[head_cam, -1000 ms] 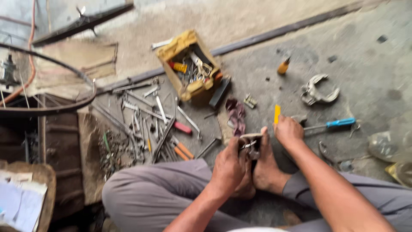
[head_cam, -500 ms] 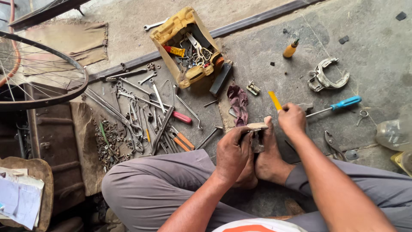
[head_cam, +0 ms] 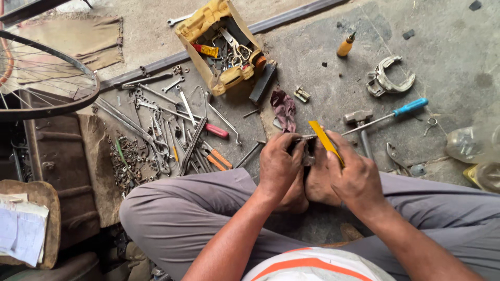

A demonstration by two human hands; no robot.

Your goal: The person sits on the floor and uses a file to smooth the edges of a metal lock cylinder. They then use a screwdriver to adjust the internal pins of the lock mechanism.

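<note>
We are sitting on grey concrete workshop floor (head_cam: 448,47). Left hand (head_cam: 278,166) clamping small dark metal part (head_cam: 308,151); right hand (head_cam: 354,174) gripping yellow-handled tool (head_cam: 324,139), long axis pointing far-left, centre scene.

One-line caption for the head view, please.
Seated person's left hand steadies a small metal part; right hand holds a yellow-handled tool.

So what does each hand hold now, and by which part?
The right hand grips a yellow-handled tool by its handle. The left hand clasps a small dark metal part around its left side; which part it is cannot be told.
</note>
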